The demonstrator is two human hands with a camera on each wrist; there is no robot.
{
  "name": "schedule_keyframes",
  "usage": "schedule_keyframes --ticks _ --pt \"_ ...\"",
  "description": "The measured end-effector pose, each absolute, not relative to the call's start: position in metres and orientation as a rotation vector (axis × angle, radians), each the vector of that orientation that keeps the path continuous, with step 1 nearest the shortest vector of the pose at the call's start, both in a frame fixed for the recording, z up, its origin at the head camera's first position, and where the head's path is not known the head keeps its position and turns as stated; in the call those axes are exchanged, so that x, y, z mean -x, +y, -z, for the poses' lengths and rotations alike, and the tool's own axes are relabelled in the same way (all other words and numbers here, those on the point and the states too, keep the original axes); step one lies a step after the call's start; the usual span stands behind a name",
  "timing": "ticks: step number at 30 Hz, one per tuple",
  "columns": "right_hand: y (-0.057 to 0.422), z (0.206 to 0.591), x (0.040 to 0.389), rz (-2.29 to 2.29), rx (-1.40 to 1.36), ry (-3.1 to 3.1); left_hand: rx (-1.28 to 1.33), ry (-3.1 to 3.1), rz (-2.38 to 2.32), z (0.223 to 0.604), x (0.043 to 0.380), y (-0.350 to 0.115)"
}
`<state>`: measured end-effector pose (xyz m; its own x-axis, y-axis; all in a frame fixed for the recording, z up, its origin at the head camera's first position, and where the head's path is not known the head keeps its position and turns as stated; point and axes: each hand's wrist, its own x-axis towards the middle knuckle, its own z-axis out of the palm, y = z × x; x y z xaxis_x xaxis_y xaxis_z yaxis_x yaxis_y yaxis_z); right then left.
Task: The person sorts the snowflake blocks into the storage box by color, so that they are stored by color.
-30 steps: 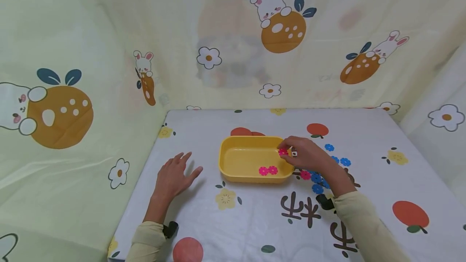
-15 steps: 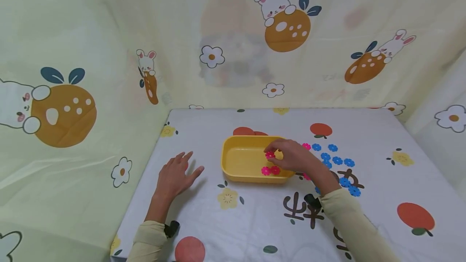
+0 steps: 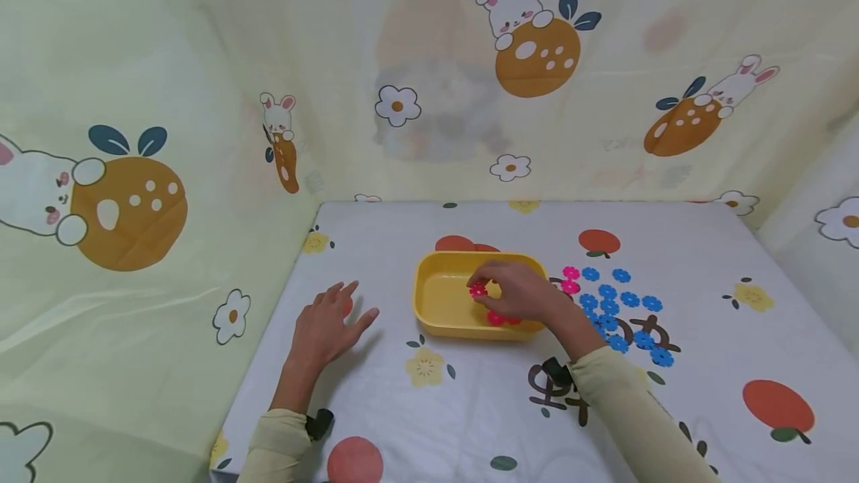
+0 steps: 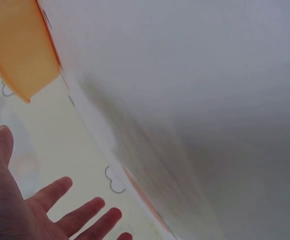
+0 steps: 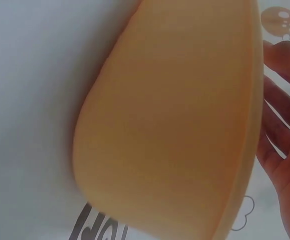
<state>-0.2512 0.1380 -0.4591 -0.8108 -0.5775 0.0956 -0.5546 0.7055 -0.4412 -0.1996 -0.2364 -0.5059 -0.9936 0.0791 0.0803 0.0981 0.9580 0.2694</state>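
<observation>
Over the yellow tray (image 3: 436,304) my right hand (image 3: 520,293) pinches a pink flower piece (image 3: 477,291) between thumb and fingers. Beneath that hand, two more pink flower pieces (image 3: 496,318) lie in the tray. In the right wrist view the tray's wall (image 5: 169,120) hides the fingertips of the right hand (image 5: 287,120). My left hand (image 3: 326,326) hovers left of the tray, fingers spread, holding nothing. The left wrist view shows the same hand (image 4: 30,205) with its fingers apart and the tray's corner (image 4: 22,45) beyond.
Right of the tray lie several blue flower pieces (image 3: 607,307) in a loose group. Two pink flower pieces (image 3: 570,287) sit at that group's left edge. A white printed cloth (image 3: 470,408) covers the table, and printed curtains (image 3: 322,95) hang behind and at the sides.
My right hand has moved left with the pink flower piece, from the tray's right rim to further over its inside. The left hand has stayed nearly still. The view has shifted slightly.
</observation>
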Motion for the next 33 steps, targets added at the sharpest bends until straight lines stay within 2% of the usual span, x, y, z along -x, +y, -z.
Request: schedule_keyframes --ticks 33 --pt "0.135 0.504 0.268 0.668 1.010 2.660 0.103 -3.057 0.436 0.505 0.200 -0.241"
